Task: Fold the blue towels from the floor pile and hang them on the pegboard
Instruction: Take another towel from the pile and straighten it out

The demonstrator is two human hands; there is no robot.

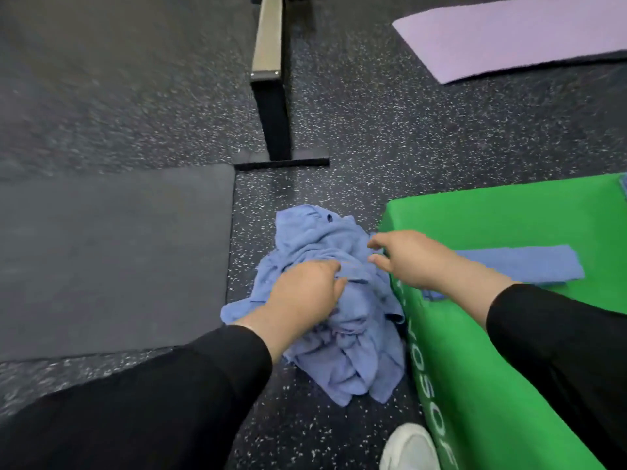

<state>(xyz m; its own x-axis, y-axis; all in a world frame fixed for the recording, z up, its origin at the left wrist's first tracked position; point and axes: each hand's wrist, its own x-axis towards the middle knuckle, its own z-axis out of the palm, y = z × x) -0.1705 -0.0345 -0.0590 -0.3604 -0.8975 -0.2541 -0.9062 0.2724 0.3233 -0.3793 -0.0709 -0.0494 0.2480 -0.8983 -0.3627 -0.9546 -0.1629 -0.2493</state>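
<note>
A person in black sleeves reaches down to a crumpled pile of blue towels lying on the speckled rubber floor, the heap pressed against the side of a green padded box. The left hand is sunk into the top of the pile, its fingers curled round a bunch of the cloth. The right hand hovers just beside the pile's upper edge at the corner of the box, thumb and fingers spread and loosely bent, holding nothing; whether its fingertips touch the cloth cannot be told. A folded blue towel lies flat as a long strip on top of the green box, partly hidden behind the right wrist. A dark grey mat lies on the floor to the left of the pile, a lilac mat well apart at upper right, and a black metal post with a steel-coloured beam stands beyond the pile. The toe of a white shoe shows at the bottom edge, beside the box
</note>
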